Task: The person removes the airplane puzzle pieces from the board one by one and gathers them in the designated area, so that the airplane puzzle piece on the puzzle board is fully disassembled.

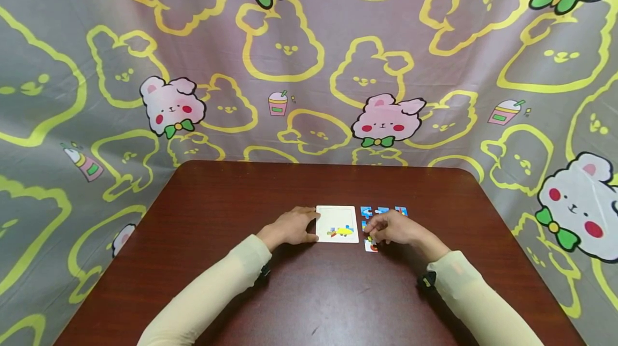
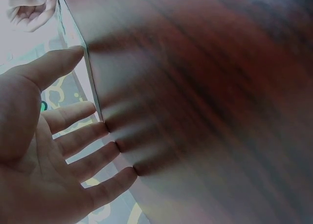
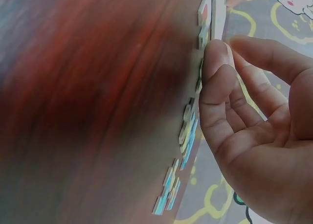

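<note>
A square white puzzle board (image 1: 336,217), with a yellow and blue picture in its lower part, lies flat on the table. My left hand (image 1: 293,225) is at its left side, thumb and fingertips touching the edge; in the left wrist view the fingers (image 2: 88,136) reach out fairly straight. To the right of the board are several jigsaw pieces (image 1: 371,245), mostly blue-edged. My right hand (image 1: 396,228) is low over them, fingers bent and thumb tip close to the fingertips. I cannot tell whether a piece is between those fingertips. The hand covers some pieces.
The dark brown table (image 1: 314,292) extends around the board and pieces. A patterned curtain (image 1: 309,67) with cartoon bears stands behind the far edge and along both sides. In the right wrist view, the pieces (image 3: 168,185) lie in a row past the hand.
</note>
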{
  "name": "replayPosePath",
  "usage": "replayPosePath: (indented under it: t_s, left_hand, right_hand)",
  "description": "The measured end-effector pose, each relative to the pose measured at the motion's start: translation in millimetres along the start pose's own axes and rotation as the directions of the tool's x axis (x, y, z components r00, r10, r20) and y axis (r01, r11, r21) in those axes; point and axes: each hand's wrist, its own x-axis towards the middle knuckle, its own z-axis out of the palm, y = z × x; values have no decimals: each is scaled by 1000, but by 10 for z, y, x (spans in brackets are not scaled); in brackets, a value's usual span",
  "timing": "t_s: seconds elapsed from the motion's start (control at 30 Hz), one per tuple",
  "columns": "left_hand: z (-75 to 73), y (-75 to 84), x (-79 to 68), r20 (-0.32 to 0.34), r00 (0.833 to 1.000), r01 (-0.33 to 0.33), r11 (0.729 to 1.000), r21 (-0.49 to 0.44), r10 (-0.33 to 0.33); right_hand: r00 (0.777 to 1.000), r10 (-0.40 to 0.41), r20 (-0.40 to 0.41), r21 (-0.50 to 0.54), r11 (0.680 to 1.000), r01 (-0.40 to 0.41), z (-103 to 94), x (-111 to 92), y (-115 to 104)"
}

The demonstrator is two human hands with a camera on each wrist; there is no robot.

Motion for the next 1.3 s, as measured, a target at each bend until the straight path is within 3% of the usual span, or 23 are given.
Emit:
replayPosePath:
  t_s: [0.13,0.67,1.13,1.3]
  left_hand:
    - [-8,-6,0,3,1000,-5,1000,-1,5]
    - [-27,4,-22,1,1000,-1,1000,4,1]
    - [-14,2,-15,-7,1000,4,1000,-3,-4]
    - [-5,-10,-5,-11,1000,0,1000,-3,0]
  right_hand:
    - [1000,24,-15,-10,1000,-24,14,38,-53]
    - [998,-8,-54,17,1000,9,122,227,-217]
    - [995,-94,-32,15,995,94,244,416,-337]
    - [996,-85,-24,12,996,85,277,482,-349]
